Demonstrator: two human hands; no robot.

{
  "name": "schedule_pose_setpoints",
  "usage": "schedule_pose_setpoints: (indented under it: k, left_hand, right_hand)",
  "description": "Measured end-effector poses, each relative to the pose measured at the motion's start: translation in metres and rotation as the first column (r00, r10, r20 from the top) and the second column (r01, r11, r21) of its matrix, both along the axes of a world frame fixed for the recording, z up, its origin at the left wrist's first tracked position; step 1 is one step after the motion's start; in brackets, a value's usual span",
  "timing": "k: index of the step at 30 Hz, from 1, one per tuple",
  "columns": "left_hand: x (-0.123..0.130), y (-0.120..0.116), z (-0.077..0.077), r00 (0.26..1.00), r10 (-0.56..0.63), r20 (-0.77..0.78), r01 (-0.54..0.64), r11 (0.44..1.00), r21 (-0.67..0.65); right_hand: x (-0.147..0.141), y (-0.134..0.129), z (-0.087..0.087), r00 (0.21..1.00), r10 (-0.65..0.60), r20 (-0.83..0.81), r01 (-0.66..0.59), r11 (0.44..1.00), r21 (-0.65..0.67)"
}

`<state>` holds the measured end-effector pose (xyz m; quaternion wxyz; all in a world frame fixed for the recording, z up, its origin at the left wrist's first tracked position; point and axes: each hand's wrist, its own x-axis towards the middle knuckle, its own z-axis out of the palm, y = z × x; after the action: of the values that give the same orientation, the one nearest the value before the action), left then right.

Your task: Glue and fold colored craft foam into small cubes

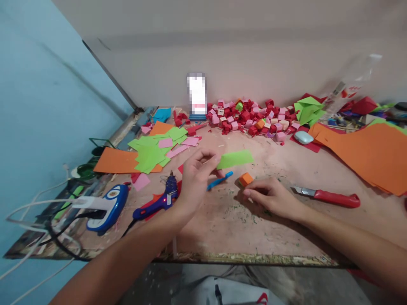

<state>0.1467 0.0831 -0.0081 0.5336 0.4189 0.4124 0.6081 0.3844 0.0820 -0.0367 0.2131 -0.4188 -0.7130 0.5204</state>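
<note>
My left hand (201, 171) pinches one end of a light green paper strip (237, 159), which sticks out to the right above the table. Under that strip lies a small blue stick-like tool (220, 181), its left end behind my left hand. My right hand (270, 195) rests low over the tabletop with its fingers curled. Right at its fingertips sits a small orange cube (246, 178); whether the fingers grip it or only touch it is unclear. A red-handled utility knife (333, 197) lies to the right of my right hand, blade pointing left.
A blue glue gun (162, 201) lies left of my left forearm, near a blue-and-white power strip (110, 207) with cables. Green paper pieces (149, 154) spread at left. Several small cubes (244, 116) pile along the wall beside a phone (197, 95). Orange sheets (375, 152) lie right.
</note>
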Motion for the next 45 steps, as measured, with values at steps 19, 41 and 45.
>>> schedule_pose_setpoints:
  k: [19,41,45]
  left_hand:
    - [0.002,0.007,-0.016,0.987,-0.161,-0.030,0.152,0.969,-0.193]
    - [0.003,0.004,-0.018,0.969,-0.243,-0.031,0.226,0.934,-0.278]
    - [0.006,0.003,-0.023,0.971,-0.239,-0.025,0.226,0.943,-0.243]
  right_hand:
    - [0.002,0.006,-0.012,0.956,-0.204,-0.212,0.189,0.978,-0.091]
    - [-0.002,0.004,-0.019,0.909,-0.274,-0.314,0.251,0.962,-0.112]
    - [-0.002,0.003,-0.013,0.903,-0.305,-0.302,0.293,0.952,-0.087]
